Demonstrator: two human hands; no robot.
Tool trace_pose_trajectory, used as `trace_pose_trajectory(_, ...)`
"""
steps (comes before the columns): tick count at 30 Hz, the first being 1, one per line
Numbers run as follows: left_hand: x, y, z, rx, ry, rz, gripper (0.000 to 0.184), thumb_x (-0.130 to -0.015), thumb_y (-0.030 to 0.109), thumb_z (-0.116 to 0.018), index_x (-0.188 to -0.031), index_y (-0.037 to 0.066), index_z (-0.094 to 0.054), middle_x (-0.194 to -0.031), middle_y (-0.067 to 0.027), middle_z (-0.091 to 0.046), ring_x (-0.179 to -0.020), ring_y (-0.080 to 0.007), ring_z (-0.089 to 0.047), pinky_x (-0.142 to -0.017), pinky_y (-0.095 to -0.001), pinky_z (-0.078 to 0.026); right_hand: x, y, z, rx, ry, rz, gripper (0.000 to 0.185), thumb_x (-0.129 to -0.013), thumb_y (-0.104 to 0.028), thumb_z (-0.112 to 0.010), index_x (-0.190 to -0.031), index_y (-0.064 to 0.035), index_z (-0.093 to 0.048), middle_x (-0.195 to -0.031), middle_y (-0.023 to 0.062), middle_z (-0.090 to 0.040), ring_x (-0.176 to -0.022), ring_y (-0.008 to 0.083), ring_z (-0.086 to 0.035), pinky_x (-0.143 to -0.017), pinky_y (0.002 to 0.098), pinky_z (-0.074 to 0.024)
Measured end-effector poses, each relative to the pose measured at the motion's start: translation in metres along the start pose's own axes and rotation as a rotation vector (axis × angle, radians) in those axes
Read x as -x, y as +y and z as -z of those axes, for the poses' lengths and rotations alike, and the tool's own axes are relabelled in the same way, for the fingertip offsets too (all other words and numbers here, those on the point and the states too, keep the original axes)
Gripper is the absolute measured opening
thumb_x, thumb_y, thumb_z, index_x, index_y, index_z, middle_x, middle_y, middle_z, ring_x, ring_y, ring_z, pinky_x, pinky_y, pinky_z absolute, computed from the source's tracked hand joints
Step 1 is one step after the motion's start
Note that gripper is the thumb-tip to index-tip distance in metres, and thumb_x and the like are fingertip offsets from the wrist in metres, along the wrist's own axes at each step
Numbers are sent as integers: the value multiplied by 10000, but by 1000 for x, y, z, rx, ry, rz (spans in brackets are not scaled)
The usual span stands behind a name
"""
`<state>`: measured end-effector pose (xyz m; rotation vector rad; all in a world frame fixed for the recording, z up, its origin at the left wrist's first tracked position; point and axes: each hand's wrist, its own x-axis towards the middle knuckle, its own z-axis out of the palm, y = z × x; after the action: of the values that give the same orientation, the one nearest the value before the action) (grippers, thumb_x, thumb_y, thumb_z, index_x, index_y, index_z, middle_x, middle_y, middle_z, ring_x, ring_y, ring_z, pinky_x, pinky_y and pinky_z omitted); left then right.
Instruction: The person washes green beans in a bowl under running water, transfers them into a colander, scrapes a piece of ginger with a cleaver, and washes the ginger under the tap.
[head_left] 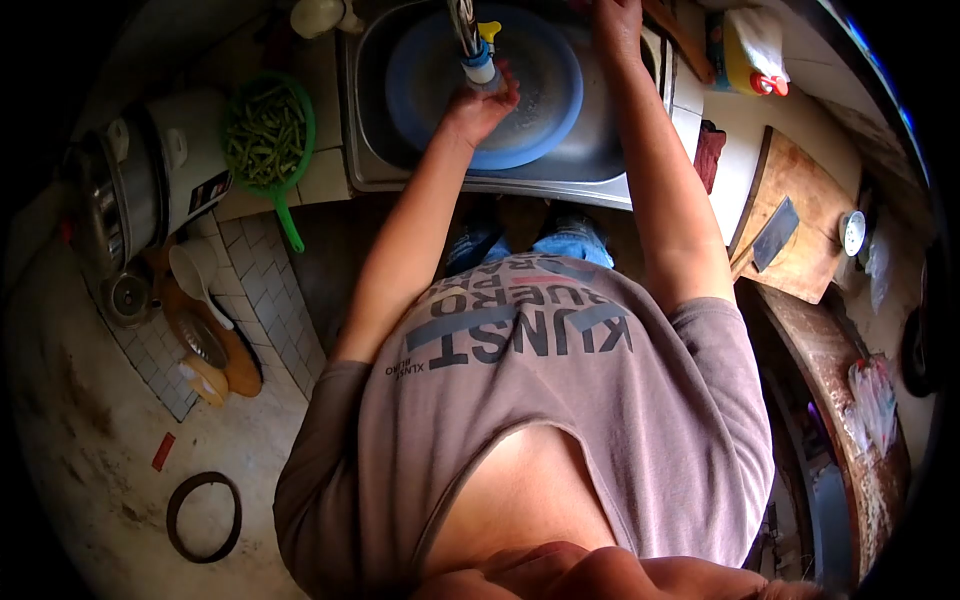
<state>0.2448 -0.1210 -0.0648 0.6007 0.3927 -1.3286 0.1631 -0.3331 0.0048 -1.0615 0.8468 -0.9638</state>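
My left hand [484, 112] is raised under the blue-and-white nozzle [480, 70] of a metal tap, fingers apart and curving up beside it. A small yellow lever [489, 32] sits on the tap. Beneath this hand, a wide blue basin [548, 140] rests in the steel sink [600, 165]. My right hand [617, 20] reaches past the basin's right side to the top edge of the view. Its fingers are mostly cut off there, so what it touches is hidden.
Left of the sink is a green strainer [283, 185] of green beans [262, 135], near a large pot [130, 180]. On the right, a cleaver [774, 235] lies on a wooden cutting board [765, 185]. A yellow bottle with a red cap [768, 84] is behind.
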Motion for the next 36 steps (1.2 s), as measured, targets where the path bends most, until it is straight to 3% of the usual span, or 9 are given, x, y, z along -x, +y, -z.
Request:
trace_pose_trajectory(3, 0, 4, 12, -266, -149, -33, 363, -751, 22, -673, -1097, 50, -565, -959, -67, -603, -900, -198, -591, -647, -252, -450, -1, -3, 2, -42, -17, 5, 583, -871, -90, -567, -1398, -107, -320, -964, 77, -581, -717, 122, -601, -549, 225, -487)
trace_pose_trajectory(8, -5, 7, 15, -75, -153, 167, 113, -826, 136, -626, -860, 87, -530, -715, 2, -483, -603, -94, -458, -487, -207, -310, -7, -21, -6, -30, -46, 35, 568, -874, -91, -558, -1395, -123, -334, -1035, 84, -571, -767, 130, -613, -558, 216, -485)
trace_pose_trajectory(11, 3, 7, 2, -232, -38, 107, 181, -853, 210, -598, -775, 103, -474, -613, 23, -372, -522, -67, -342, -467, -202, -243, -13, -25, -5, 30, -92, 19, 568, -877, -95, -551, -1400, -131, -332, -1061, 89, -574, -792, 134, -619, -572, 215, -488)
trace_pose_trajectory(18, 1, 5, -12, -268, 21, 93, 168, -838, 239, -601, -854, 86, -533, -633, 8, -427, -538, -120, -403, -526, -269, -341, -18, -29, -6, 62, -184, -14, 567, -872, -112, -544, -1398, -119, -335, -1049, 89, -581, -811, 143, -624, -588, 235, -499)
trace_pose_trajectory(21, 7, -2, -40, 51, 328, 35, 247, -826, 239, -608, -998, 64, -579, -690, -6, -466, -571, -151, -430, -563, -316, -375, -19, -27, -4, 66, -197, -18, 577, -869, -112, -541, -1405, -117, -326, -1026, 87, -583, -802, 146, -622, -599, 245, -506)
trace_pose_trajectory(24, -9, 4, -2, -101, 142, -84, 349, -816, 237, -614, -1110, 54, -575, -725, -13, -479, -592, -153, -437, -561, -313, -377, -19, -25, -2, 72, -211, -24, 593, -872, -106, -536, -1418, -120, -304, -1012, 91, -582, -782, 147, -616, -605, 254, -512)
trace_pose_trajectory(26, -22, 13, 31, -26, -225, 111, 308, -807, 240, -620, -1057, 65, -586, -707, -3, -472, -584, -141, -425, -548, -295, -355, -17, -23, -4, 63, -225, -28, 604, -874, -98, -532, -1426, -123, -289, -1010, 95, -582, -769, 147, -613, -606, 258, -515)
trace_pose_trajectory(32, -21, 10, 42, -109, -525, 85, 288, -737, 228, -688, -968, 85, -593, -684, 23, -451, -593, -124, -401, -542, -262, -299, -15, -25, -5, -91, -267, -151, 674, -878, -47, -521, -1455, -166, -194, -885, 116, -615, -629, 169, -611, -570, 294, -536)
trace_pose_trajectory(36, -9, 1, 10, 46, -133, -5, 350, -691, 165, -727, -1002, 74, -593, -736, -3, -514, -673, -154, -475, -612, -290, -390, -11, -27, -3, -72, -279, -131, 612, -875, -53, -535, -1413, -91, -245, -856, 121, -620, -619, 174, -614, -513, 277, -516)
